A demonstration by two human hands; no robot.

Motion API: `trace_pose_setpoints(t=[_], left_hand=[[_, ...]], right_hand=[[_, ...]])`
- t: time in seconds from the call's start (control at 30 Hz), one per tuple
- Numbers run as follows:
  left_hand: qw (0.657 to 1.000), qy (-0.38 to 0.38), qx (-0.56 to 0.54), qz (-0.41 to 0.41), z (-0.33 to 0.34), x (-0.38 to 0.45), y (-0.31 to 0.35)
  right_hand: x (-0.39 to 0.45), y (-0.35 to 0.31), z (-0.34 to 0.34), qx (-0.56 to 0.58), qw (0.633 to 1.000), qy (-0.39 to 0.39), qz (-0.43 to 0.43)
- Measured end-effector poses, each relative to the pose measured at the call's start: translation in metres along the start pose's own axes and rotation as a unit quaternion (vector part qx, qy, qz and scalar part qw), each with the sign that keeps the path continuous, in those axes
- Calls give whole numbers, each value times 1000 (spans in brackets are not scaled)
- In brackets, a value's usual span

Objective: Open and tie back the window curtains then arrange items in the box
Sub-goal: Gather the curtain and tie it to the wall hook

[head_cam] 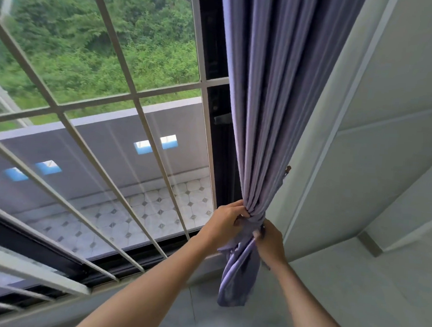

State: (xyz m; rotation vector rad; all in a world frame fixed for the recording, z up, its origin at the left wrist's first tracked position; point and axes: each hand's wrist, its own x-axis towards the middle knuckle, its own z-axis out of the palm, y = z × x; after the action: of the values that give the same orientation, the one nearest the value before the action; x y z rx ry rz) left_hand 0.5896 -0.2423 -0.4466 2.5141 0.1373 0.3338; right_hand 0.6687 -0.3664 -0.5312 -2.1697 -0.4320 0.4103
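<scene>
A purple curtain (277, 96) hangs bunched at the right side of the window. A tie band (254, 222) of the same purple cloth wraps its narrowest point, and the curtain's loose lower end (238, 278) dangles below. My left hand (225, 220) grips the band from the left side. Pinching the band from the right, my right hand (270, 242) sits slightly lower. A small hook (288, 169) shows on the wall edge just above the hands. No box is in view.
The window (128, 97) has a white metal grille and a dark frame (214, 49) beside the curtain. Outside lie a tiled balcony floor (156, 210), a grey parapet and green bushes. A pale wall (386, 173) stands to the right.
</scene>
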Motion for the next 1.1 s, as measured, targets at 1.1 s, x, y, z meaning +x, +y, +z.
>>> trace_pose_setpoints(t=[1.1], left_hand=[[942,95,-216,-240,67,19,13]], right_hand=[[-22,28,-32,203,975,65,62]])
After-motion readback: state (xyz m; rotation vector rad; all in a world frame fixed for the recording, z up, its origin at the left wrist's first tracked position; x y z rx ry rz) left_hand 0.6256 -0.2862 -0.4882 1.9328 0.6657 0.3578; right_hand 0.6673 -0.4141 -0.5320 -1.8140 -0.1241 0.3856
